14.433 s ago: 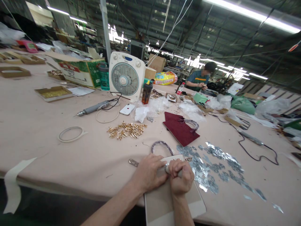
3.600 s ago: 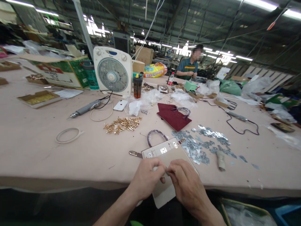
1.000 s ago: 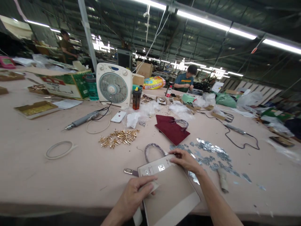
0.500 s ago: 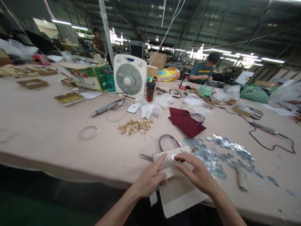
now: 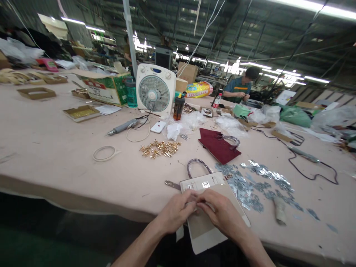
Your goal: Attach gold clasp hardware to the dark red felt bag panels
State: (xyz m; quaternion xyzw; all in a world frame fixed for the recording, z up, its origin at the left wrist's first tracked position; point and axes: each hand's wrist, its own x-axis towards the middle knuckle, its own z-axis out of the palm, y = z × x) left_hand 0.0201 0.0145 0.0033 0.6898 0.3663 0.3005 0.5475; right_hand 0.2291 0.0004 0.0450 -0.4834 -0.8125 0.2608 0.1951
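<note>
A handbag panel (image 5: 207, 226), beige with pale edges, lies at the table's front edge. It carries a handle (image 5: 198, 162) in clear wrap and a dark strap with a metal end (image 5: 171, 184). A small shiny metal plate (image 5: 205, 184) sits near the panel's upper edge. Over the panel, my left hand (image 5: 178, 210) is closed in a pinch on a white strip (image 5: 180, 233), whose lower end hangs below it. My right hand (image 5: 218, 210) meets it with closed fingertips; what lies between them is hidden.
Loose metal plates (image 5: 244, 185) spread to the right, beside a rolled beige piece (image 5: 279, 211). Gold fittings (image 5: 160, 149), a maroon bag piece (image 5: 219, 146), a white ring (image 5: 104, 153) and an electric screwdriver (image 5: 124, 127) lie farther back. A fan (image 5: 154, 91) stands behind; a person (image 5: 239, 87) sits opposite.
My right hand has moved down and left from the small metal plate to meet my left fingertips, and its fingers have closed. The plate is now uncovered. The view has shifted slightly.
</note>
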